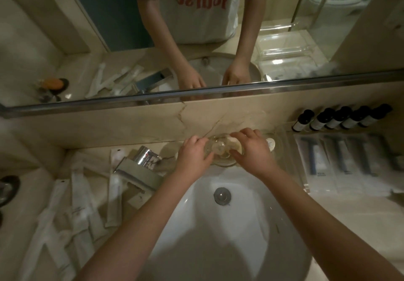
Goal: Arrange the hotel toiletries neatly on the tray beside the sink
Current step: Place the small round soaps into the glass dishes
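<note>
Behind the white sink (pixel 240 226), against the marble backsplash, a clear glass dish (pixel 220 151) rests on the counter. My left hand (pixel 193 155) grips its left side and my right hand (pixel 253 149) grips its right side. A clear tray (pixel 301 184) to the right of the sink holds several dark bottles with white labels (pixel 341 117) in a row at the back and several flat packets with blue items (pixel 341 160) in front. What is inside the dish is blurred.
A chrome faucet (pixel 142 167) stands left of the sink. Several white wrapped toiletry packets (pixel 76 199) lie scattered on the left counter. A dark round object (pixel 7 189) sits at the far left edge. The mirror above reflects the person and a toilet.
</note>
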